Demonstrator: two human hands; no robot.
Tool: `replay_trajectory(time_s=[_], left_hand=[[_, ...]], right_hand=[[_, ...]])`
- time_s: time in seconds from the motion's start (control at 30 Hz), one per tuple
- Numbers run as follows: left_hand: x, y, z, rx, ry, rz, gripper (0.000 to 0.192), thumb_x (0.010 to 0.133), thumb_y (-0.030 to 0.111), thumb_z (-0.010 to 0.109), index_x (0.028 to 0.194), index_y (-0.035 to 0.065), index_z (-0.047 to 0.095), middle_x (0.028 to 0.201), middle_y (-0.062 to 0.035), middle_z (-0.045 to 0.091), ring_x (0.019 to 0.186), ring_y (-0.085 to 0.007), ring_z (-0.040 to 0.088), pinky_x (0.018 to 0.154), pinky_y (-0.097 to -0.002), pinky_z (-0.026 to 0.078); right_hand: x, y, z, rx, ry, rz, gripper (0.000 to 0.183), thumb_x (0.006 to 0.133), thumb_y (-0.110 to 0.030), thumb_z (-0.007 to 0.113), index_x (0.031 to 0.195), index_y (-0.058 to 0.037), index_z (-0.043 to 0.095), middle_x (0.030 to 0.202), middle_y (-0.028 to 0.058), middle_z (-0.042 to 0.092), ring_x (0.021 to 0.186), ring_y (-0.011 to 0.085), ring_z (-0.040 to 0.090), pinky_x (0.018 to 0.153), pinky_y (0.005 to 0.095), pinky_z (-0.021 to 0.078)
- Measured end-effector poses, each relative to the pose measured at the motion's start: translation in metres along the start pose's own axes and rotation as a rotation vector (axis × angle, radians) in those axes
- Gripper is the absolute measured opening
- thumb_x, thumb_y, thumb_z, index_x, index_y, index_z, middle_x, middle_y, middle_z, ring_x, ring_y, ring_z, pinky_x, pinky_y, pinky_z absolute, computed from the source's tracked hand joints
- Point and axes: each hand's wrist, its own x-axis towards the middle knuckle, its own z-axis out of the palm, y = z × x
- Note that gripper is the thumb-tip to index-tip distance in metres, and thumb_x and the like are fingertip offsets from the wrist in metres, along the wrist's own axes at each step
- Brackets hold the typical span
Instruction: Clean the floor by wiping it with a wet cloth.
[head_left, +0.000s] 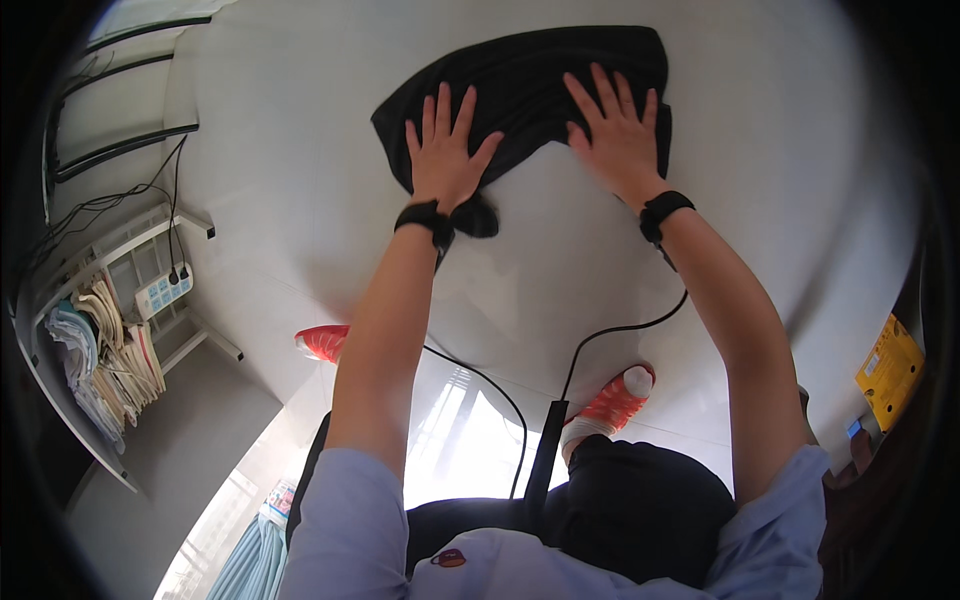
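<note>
A piece of black cloth (525, 82) is spread on the pale floor, partly rumpled, with a curved upper edge. My left hand (450, 154) lies on its left part, fingers spread. On its right part rests my right hand (616, 135), palm down, fingers apart. Both wrists carry black bands with cables. A small dark rounded thing (476, 216) shows beside my left wrist; I cannot tell whether it is part of the cloth.
At the left stand a white metal rack (142, 232), a pile of papers (120, 352) and a power strip (165, 291) with plugs. A yellow box (890, 373) is at the right. Red-and-white shoes (616, 401) are below my arms. Pale blue fabric (251, 559) hangs at the lower left.
</note>
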Motion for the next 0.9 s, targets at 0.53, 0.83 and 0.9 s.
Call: replay_trajectory(time_s=[0.53,0.83,0.9], left_hand=[[-0.272,0.083,0.011,-0.028,-0.198,-0.386,0.072,0.084,0.029,0.053,0.141,-0.0036,0.024,0.146,-0.0341,0.01,0.134,-0.0517,0.012,0.104,-0.0651,0.012],[-0.239,0.052,-0.003,-0.126,-0.201,0.132,0.066,0.074,0.025,0.061,0.129,-0.0068,0.04,0.14,-0.0321,0.026,0.132,-0.0484,0.023,0.101,-0.0667,0.019],[-0.223,0.041,-0.003,-0.14,-0.201,0.12,0.068,0.075,0.024,0.061,0.131,-0.0056,0.038,0.142,-0.0291,0.026,0.133,-0.0447,0.024,0.103,-0.0635,0.02]], right_hand=[[-0.123,-0.106,-0.031,0.277,-0.372,-0.55,0.067,0.079,-0.034,0.063,0.14,-0.0267,0.036,0.149,0.0057,0.026,0.137,0.0265,0.025,0.11,0.056,0.0136],[-0.115,-0.104,-0.058,0.254,-0.408,-0.419,0.061,0.077,-0.015,0.058,0.136,-0.0252,0.042,0.143,0.0014,0.037,0.131,0.0226,0.035,0.111,0.0519,0.0165],[-0.094,-0.106,-0.051,0.289,-0.384,-0.435,0.062,0.076,-0.011,0.055,0.135,-0.0244,0.044,0.142,0.002,0.039,0.13,0.0237,0.036,0.11,0.0527,0.017]])
